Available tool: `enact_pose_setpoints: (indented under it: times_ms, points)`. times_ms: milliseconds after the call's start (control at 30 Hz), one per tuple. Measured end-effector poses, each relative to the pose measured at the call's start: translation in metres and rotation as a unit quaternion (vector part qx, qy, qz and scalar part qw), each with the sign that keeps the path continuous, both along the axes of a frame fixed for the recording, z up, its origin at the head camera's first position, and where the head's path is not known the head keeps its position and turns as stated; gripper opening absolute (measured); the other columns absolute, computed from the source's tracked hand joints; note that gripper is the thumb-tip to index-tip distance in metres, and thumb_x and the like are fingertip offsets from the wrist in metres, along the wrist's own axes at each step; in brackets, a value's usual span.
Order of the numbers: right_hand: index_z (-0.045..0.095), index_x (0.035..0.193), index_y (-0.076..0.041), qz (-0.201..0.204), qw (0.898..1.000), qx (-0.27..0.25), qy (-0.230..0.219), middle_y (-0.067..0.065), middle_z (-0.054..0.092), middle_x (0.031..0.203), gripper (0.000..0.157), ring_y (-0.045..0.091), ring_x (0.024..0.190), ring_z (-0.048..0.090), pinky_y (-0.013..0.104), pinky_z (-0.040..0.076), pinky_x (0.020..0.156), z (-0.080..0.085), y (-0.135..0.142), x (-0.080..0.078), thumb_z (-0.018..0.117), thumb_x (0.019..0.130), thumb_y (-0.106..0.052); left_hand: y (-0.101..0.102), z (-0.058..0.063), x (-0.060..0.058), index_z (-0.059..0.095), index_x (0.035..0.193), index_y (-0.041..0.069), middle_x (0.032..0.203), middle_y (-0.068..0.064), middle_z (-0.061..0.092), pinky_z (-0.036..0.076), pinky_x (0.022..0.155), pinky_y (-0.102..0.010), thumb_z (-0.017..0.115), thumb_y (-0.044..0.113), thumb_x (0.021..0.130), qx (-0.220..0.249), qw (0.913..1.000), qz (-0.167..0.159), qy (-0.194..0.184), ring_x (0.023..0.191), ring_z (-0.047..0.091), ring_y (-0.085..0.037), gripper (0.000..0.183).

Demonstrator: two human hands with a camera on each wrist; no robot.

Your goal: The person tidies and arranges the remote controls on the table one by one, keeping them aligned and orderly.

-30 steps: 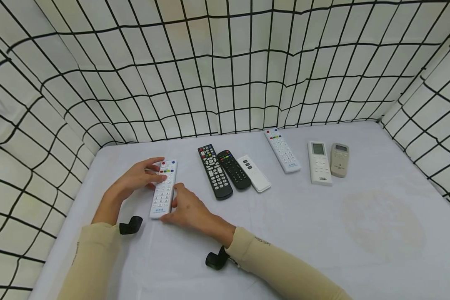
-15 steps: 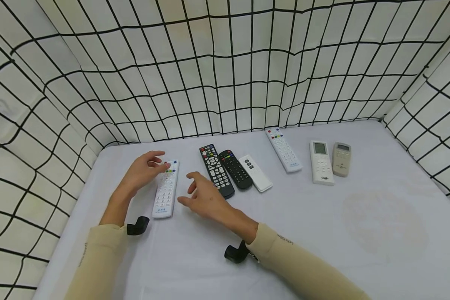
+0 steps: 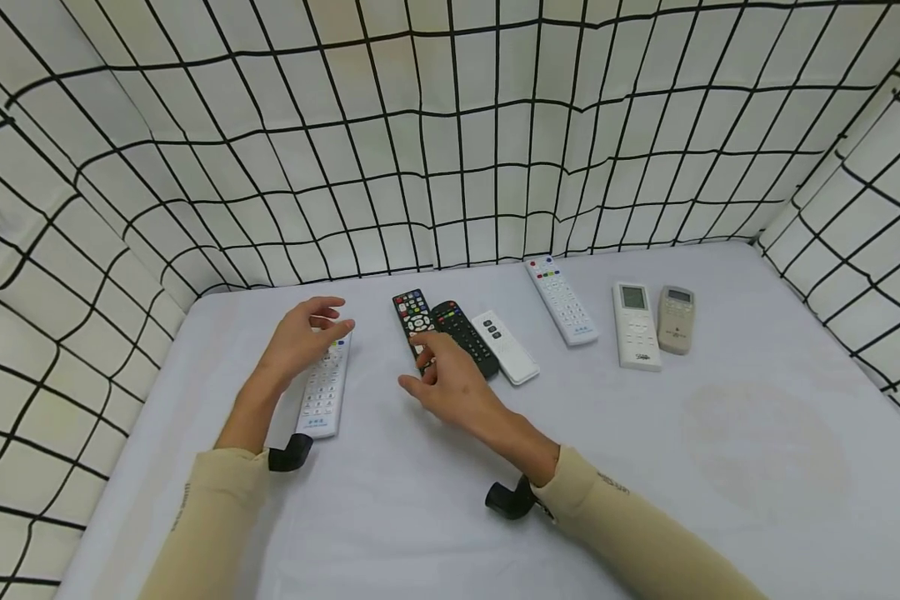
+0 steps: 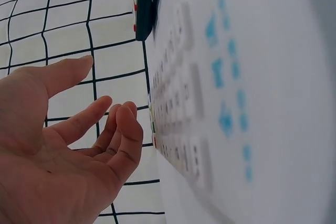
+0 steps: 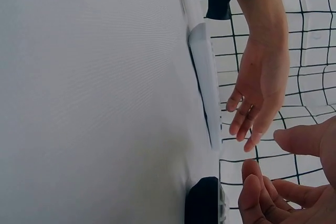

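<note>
On the left of the white cloth lies a white remote control with blue lettering at its near end. My left hand hovers over its far end, fingers loosely bent and holding nothing. The left wrist view has this hand beside the remote's buttons, with air between them. My right hand is above the near end of a long black remote, hiding much of it. Thumb and fingers are apart with nothing between them. A second, shorter black remote lies alongside, partly behind that hand.
Right of the black pair lie a small white remote, a white remote with coloured keys, a white remote with a screen and a beige one. Black netting over white sheeting walls the table's back and sides.
My right hand has let go of the left white remote and moved right, over the long black one. My left hand has released it too and lifted slightly up and away. The remotes stay put.
</note>
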State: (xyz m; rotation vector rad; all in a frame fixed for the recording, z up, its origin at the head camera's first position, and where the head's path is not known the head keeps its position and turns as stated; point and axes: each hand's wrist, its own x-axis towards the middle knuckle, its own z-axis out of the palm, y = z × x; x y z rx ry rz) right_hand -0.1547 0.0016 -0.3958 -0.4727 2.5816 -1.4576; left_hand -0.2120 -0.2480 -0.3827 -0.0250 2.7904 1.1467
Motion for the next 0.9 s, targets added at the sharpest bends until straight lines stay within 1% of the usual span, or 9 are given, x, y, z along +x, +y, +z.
enact_pose_setpoints:
  times_ms: [167, 367, 433, 633, 800, 900]
  points:
    - [0.054, 0.146, -0.006, -0.011, 1.0, 0.008, 0.011, 0.011, 0.063, 0.116, 0.058, 0.013, 0.084, 0.059, 0.021, 0.05, 0.068, -0.001, 0.005, 0.002, 0.078, 0.095, -0.017, 0.008, -0.001, 0.001, 0.045, 0.155, 0.007, 0.149, -0.022, 0.052, 0.055, 0.095, -0.042, 0.063, 0.032, 0.104, 0.007, 0.9999, 0.002, -0.011, 0.133, 0.053, -0.038, 0.06]
    - [0.055, 0.145, -0.003, -0.023, 0.999, 0.01, 0.028, 0.013, 0.063, 0.117, 0.057, 0.012, 0.081, 0.06, 0.021, 0.051, 0.069, -0.004, 0.014, 0.002, 0.078, 0.094, -0.014, 0.015, -0.002, 0.0, 0.043, 0.156, 0.006, 0.153, -0.023, 0.049, 0.06, 0.091, -0.04, 0.064, 0.029, 0.104, 0.015, 0.9998, -0.001, -0.015, 0.134, 0.055, -0.038, 0.061]
    - [0.055, 0.145, -0.003, -0.027, 0.999, 0.013, 0.031, 0.014, 0.062, 0.116, 0.057, 0.012, 0.081, 0.06, 0.021, 0.051, 0.068, -0.004, 0.017, 0.003, 0.078, 0.093, -0.014, 0.018, -0.003, -0.001, 0.043, 0.157, 0.006, 0.154, -0.023, 0.048, 0.061, 0.091, -0.04, 0.064, 0.028, 0.104, 0.02, 0.9997, -0.002, -0.016, 0.131, 0.058, -0.039, 0.061]
    - [0.055, 0.144, -0.003, -0.04, 0.999, 0.026, 0.022, 0.012, 0.063, 0.116, 0.057, 0.01, 0.08, 0.059, 0.021, 0.05, 0.067, -0.005, 0.021, 0.005, 0.078, 0.093, -0.014, 0.026, -0.006, -0.003, 0.041, 0.158, 0.006, 0.156, -0.023, 0.047, 0.061, 0.091, -0.043, 0.065, 0.027, 0.104, 0.026, 0.9995, -0.004, -0.02, 0.109, 0.071, -0.039, 0.062]
    - [0.055, 0.144, -0.004, -0.044, 0.998, 0.046, 0.022, 0.011, 0.062, 0.117, 0.059, 0.008, 0.079, 0.06, 0.02, 0.051, 0.066, -0.008, 0.022, 0.007, 0.08, 0.092, -0.016, 0.033, -0.007, -0.005, 0.04, 0.158, 0.006, 0.158, -0.023, 0.046, 0.061, 0.091, -0.043, 0.065, 0.028, 0.103, 0.029, 0.9993, -0.007, -0.024, 0.108, 0.072, -0.039, 0.064]
    - [0.055, 0.144, -0.005, -0.047, 0.997, 0.05, 0.025, 0.012, 0.062, 0.118, 0.058, 0.009, 0.079, 0.06, 0.021, 0.051, 0.066, -0.009, 0.023, 0.007, 0.08, 0.093, -0.017, 0.037, -0.007, -0.006, 0.039, 0.159, 0.006, 0.159, -0.023, 0.045, 0.061, 0.091, -0.043, 0.065, 0.027, 0.103, 0.034, 0.999, -0.009, -0.027, 0.114, 0.07, -0.039, 0.065]
